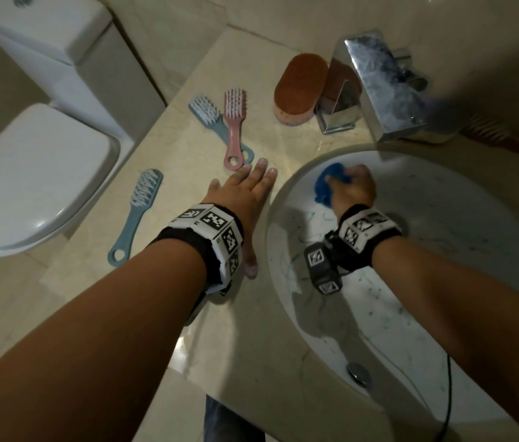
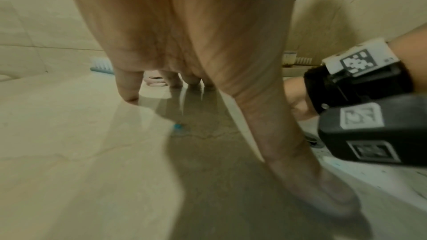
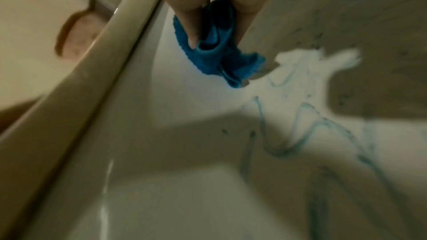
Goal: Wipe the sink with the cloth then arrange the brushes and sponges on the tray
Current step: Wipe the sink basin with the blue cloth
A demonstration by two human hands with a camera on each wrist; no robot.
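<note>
Right hand (image 1: 352, 186): fingers curled round a bunched blue cloth (image 1: 326, 183), pressing it against the inner wall of the sink (image 1: 462, 199) at about ten o'clock of the bowl, just below the rim. The cloth reads as soft, light terry that crumples freely; a full-fist bunch as held gives pressure, and it will likely drag rather than slide on the glazed, slippery basin. Blue-green streaks (image 3: 289, 145) cover much of the bowl, so wiping is judged far from complete. Left hand (image 1: 245, 189): fingers straight and spread, planted flat on the desk (image 1: 188, 314) at nine o'clock of the sink, holding nothing. Beyond its fingertips lie a pink brush (image 1: 234, 122) and a blue brush (image 1: 210, 119), handles crossed and touching; a second blue brush (image 1: 138, 212) lies apart at eight o'clock. All look like rigid, light plastic, best lifted by the handle. An orange sponge (image 1: 299, 87) stands at twelve o'clock beside the tap (image 1: 376, 81); soft, compressible, to be taken by its sides. The tray is possibly the dark shape at the right edge; not confirmable.
</note>
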